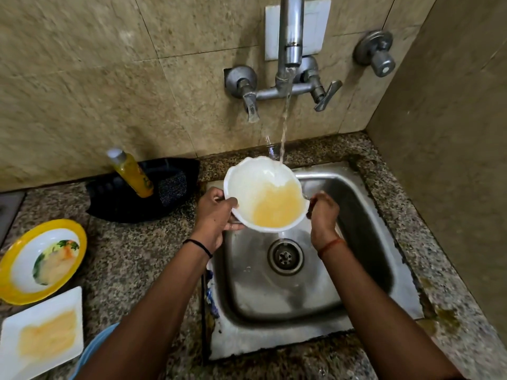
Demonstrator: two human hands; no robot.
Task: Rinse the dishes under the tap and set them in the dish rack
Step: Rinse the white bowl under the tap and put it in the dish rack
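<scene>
A white bowl with a wavy rim is held tilted over the steel sink, with yellowish water pooled in its lower half. My left hand grips its left rim and my right hand grips its right rim. Water runs from the tap onto the bowl's far edge. A thin stream spills from the bowl's lower lip toward the drain. On the counter at left lie a yellow-rimmed plate with food residue and a white square plate smeared yellow.
A black tray behind the counter holds a yellow soap bottle and a dark scrub sponge. Two tap handles and a separate wall valve sit on the tiled wall. A wall closes in the right side.
</scene>
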